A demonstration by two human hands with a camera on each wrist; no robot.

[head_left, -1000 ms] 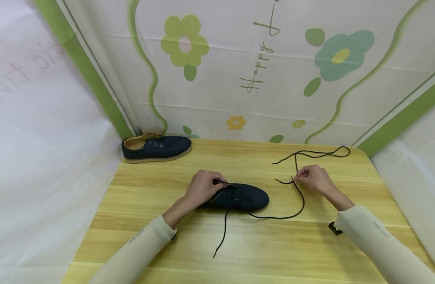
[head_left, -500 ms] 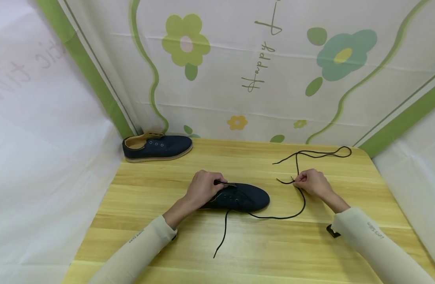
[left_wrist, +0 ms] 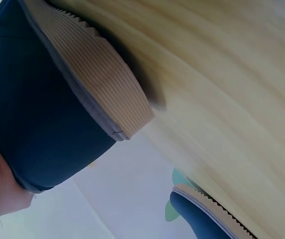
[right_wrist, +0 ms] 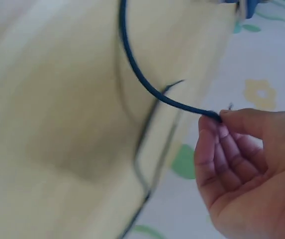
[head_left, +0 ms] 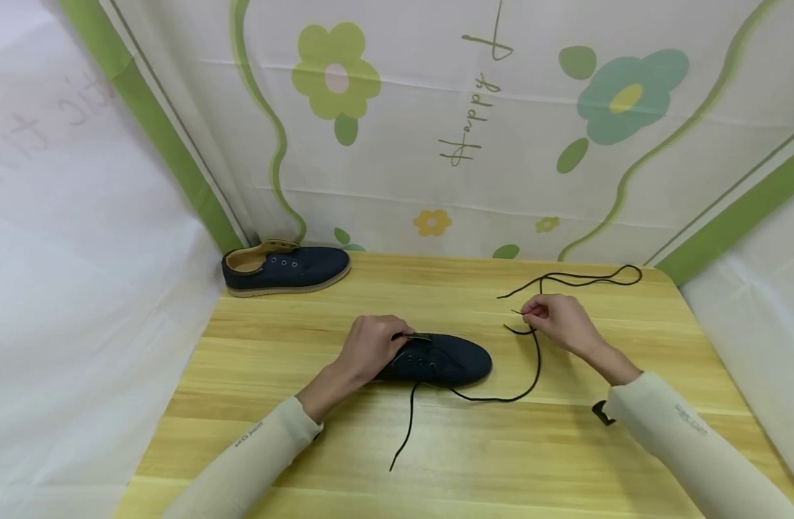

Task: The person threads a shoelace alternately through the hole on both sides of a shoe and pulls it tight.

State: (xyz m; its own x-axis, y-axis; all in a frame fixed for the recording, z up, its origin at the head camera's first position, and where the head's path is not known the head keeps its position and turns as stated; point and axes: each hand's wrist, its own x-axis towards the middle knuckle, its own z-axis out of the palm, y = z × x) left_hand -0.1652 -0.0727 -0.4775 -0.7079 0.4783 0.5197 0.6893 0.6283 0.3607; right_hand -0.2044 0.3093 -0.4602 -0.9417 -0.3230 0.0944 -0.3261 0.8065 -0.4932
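Note:
A dark navy shoe (head_left: 462,360) lies on the wooden table, toe to the right. My left hand (head_left: 371,347) grips its upper near the opening, with fingertips at the tongue or eyelet flap. In the left wrist view the shoe's heel (left_wrist: 47,114) and ribbed tan sole fill the upper left. A dark shoelace (head_left: 494,400) runs from the shoe's eyelets toward the right. Thumb and fingers of my right hand (head_left: 562,324) pinch this lace close to its tip, above the table. The lace's other end (head_left: 410,425) trails toward the front.
A matching shoe (head_left: 315,268) without a lace stands at the table's back left corner. Another dark lace (head_left: 545,277) lies loosely looped at the back right, partly behind my right hand. A printed white curtain (head_left: 384,180) borders the table's (head_left: 488,468) back edge.
My right hand has moved slightly left and away from me, carrying the lace tip, which now points left. The lace's curve has shifted left. My left hand stays at the shoe.

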